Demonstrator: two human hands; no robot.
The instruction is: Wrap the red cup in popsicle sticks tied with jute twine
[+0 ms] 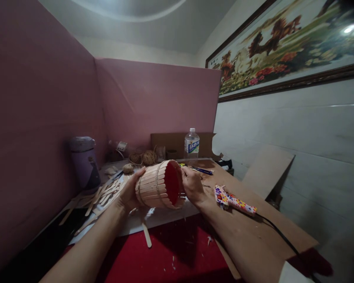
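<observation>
A bucket made of craft sticks [153, 184], bound with two bands of twine and red inside, is held tilted above the table, its mouth facing right. My left hand [132, 190] grips the bucket from its left side near the base. At the right edge of its mouth is my right hand [192, 182], fingers curled closed against the rim. Whatever they pinch is hidden. Below the bucket, a loose craft stick [146, 235] lies partly over the red cloth [126, 255].
Loose craft sticks [102, 198] lie at left, near a purple flask [85, 163]. Twine balls [149, 157] and a water bottle [192, 144] stand behind. At right, a flower-patterned glue gun [234, 202] with a black cord lies on brown board, near a dark blue pen-like tool [205, 171].
</observation>
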